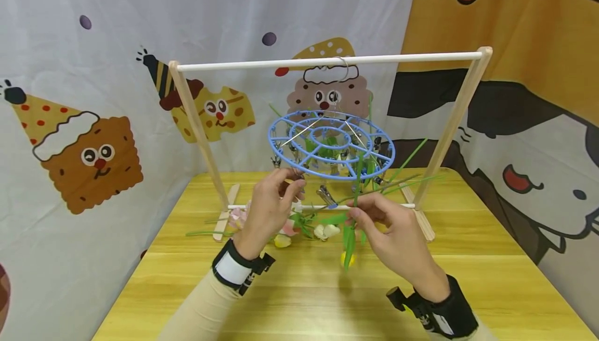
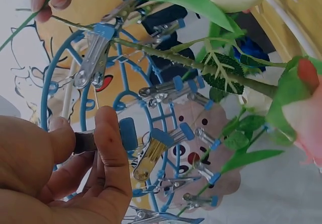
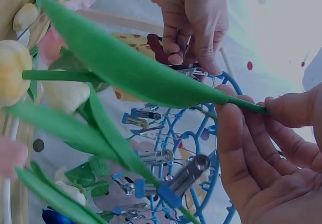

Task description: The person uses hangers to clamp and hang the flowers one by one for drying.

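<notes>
A round blue clip hanger [image 1: 276,148] hangs before me, with several metal clips around it. Between thumb and fingers, my left hand [image 1: 271,200] pinches one blue-tipped clip [image 2: 128,133] at the ring's near left side. My right hand [image 1: 393,226] pinches the green stem of an artificial tulip [image 3: 246,104] right of the hanger's near edge. Long leaves hang from that stem, and a yellow bloom [image 1: 348,259] shows low beneath them. Near the left hand, another clip [image 2: 95,53] grips the brown stem of a pink rose [image 2: 307,118], which hangs head down.
A wooden stand [image 1: 454,122] with a white top rod [image 1: 234,65] carries the hanger by its hook. Several artificial flowers, among them a pink one [image 1: 237,218] and a white one [image 1: 326,232], show low behind the hands over the wooden table [image 1: 299,299]. A printed cloth [image 1: 224,8] hangs behind.
</notes>
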`<state>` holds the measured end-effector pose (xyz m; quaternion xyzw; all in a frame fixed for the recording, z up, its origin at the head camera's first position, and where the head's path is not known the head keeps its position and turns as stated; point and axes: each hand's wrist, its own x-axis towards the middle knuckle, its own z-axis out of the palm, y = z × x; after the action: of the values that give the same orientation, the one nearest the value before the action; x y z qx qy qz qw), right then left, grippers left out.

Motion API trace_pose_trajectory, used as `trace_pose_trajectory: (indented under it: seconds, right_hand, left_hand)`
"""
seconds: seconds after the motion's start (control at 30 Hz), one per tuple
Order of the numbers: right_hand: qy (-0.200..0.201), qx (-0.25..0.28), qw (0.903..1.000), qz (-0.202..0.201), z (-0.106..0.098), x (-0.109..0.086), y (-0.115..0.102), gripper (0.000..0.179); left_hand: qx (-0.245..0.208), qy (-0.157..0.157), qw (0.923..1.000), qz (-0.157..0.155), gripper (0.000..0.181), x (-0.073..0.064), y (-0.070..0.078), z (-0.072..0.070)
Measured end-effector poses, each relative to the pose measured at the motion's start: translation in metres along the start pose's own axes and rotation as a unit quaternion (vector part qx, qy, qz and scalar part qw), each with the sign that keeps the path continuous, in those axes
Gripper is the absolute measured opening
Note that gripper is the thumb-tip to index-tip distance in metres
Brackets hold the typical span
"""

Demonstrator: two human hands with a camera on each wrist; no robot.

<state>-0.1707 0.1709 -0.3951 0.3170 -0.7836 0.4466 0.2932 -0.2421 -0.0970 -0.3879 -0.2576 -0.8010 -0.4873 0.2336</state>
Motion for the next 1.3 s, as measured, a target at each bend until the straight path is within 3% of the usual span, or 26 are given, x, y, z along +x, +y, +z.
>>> trace_pose_trajectory:
  seconds: [0.2,0.47,0.77,1.1,1.3]
  right_hand:
    - [0.018,0.043,0.9989,0.009,0.004,0.001,0.001,0.027]
    - [0.052,0.043,0.996,0.058,0.011,0.002,0.008,0.023]
    - [0.046,0.112,0.9862,0.112,0.016,0.004,0.018,0.015]
    - [0.054,0.186,0.9701,0.146,0.02,0.008,0.025,0.008]
    - [0.059,0.179,0.9701,0.153,0.021,0.011,0.029,0.009]
  left_hand:
    - [-0.011,-0.009,0.9999,-0.003,0.016,0.001,0.002,0.004]
    - [-0.015,-0.024,0.9993,-0.024,0.022,-0.001,0.007,0.009]
    - [-0.034,-0.039,0.998,-0.036,0.027,-0.006,0.013,0.015]
    - [-0.039,-0.015,0.999,-0.015,0.019,-0.009,0.015,0.019]
    - [-0.049,0.007,0.9987,-0.007,0.017,-0.009,0.017,0.022]
